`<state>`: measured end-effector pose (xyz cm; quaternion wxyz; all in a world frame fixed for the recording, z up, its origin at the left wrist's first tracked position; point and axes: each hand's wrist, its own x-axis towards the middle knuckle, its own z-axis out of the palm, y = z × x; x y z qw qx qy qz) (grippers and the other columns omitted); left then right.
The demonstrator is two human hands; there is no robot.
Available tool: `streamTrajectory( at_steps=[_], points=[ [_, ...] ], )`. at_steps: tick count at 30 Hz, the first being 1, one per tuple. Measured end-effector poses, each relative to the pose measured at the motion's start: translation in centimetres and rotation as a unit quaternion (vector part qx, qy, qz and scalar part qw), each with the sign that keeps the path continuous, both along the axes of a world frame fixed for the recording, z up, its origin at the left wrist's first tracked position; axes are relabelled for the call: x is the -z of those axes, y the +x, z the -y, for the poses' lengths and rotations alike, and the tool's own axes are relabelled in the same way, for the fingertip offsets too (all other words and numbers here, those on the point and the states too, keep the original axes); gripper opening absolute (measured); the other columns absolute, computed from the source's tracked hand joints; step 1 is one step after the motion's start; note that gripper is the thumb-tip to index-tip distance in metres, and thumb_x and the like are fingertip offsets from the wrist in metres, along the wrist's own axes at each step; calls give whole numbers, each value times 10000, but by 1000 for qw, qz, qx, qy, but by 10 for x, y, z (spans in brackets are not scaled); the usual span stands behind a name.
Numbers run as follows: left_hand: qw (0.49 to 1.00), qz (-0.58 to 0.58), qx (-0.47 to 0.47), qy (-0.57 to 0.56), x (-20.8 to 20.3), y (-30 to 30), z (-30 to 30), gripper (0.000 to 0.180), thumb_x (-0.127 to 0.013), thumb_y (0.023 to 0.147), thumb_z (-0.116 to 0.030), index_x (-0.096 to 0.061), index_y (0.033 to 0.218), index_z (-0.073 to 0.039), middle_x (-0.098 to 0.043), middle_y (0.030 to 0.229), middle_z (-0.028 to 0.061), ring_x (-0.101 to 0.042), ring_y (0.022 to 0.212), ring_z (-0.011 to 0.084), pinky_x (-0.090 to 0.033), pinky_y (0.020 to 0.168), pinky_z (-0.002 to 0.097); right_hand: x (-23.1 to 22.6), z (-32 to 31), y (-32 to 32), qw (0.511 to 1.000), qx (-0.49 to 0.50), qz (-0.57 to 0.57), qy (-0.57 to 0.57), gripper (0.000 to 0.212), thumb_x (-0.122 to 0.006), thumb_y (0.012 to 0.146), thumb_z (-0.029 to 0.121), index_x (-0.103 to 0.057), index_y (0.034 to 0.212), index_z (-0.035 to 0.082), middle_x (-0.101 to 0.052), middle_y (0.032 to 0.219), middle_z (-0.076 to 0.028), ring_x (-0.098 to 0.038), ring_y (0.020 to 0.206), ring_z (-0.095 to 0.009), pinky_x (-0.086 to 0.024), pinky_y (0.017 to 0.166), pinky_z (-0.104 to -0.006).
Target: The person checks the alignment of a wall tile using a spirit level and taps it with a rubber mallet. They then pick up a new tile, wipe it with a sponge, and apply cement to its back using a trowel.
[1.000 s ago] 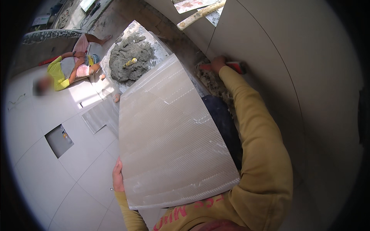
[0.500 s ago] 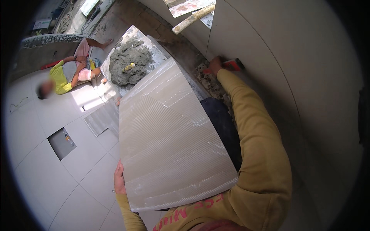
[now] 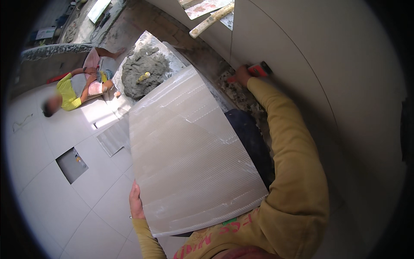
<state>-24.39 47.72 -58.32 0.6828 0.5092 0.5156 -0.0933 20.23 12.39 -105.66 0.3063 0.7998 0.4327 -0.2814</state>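
Note:
A large beige tile (image 3: 185,155) with a ridged, combed face lies tilted across the middle, its near edge close to my chest. My left hand (image 3: 136,203) is closed on the tile's left edge, with some fingers hidden behind it. Past the tile's right side, my right arm reaches forward to the foot of the wall. There my right hand (image 3: 243,75) is wrapped round a red bar-like tool with a black end (image 3: 258,70), perhaps a spirit level. The tool lies low between rubble and the wall.
Grey mortar (image 3: 144,71) with a yellow handle (image 3: 144,77) in it sits on a board (image 3: 148,41) beyond the tile. A wooden-handled tool (image 3: 211,20) is near the wall (image 3: 297,26). Another person (image 3: 71,90) sits at far left, beside a tiled surface with a square opening (image 3: 71,166).
The red tool has shifted slightly up and left along the wall's foot with my right hand. The view has moved a little; my left hand keeps its hold on the tile.

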Motion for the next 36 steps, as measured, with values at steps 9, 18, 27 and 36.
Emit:
streamTrajectory(
  at_steps=[9, 18, 27, 36],
  points=[
    [1000, -1, 6, -1, 5, 6, 8, 551, -449, 1099, -256, -324, 1570, 1, -502, 1511, 137, -547, 1321, 236, -461, 1091, 366, 2, 8, 2, 997, -26, 41, 57, 589, -471, 972, 608, -791, 1059, 122, -763, 1010, -66, -726, 958, -289, -510, 816, -532],
    [999, -29, -17, 6, 1, 2, 9, 562, -467, 1090, -248, -319, 1572, 1, -504, 1508, 141, -558, 1313, 245, -463, 1094, 368, -43, -16, 13, 995, -40, 43, 76, 507, -487, 987, 538, -794, 1068, 142, -764, 1039, -30, -724, 969, -245, -529, 780, -500],
    [999, -34, -14, 28, 3, 1, 10, 586, -473, 1086, -257, -296, 1586, -6, -489, 1527, 140, -536, 1339, 249, -448, 1110, 374, -24, -27, 14, 993, -64, 43, 94, 239, -585, 947, 213, -800, 1046, 183, -774, 1012, -8, -740, 932, -268, -539, 712, -485],
    [999, -36, -11, 31, 1, 1, 12, 582, -478, 1085, -255, -311, 1579, 2, -475, 1543, 134, -519, 1357, 241, -422, 1129, 362, -38, -53, 26, 987, -142, 56, 54, 271, -567, 968, 233, -789, 1116, 188, -766, 1089, -28, -723, 1025, -270, -538, 752, -529]
  ],
)
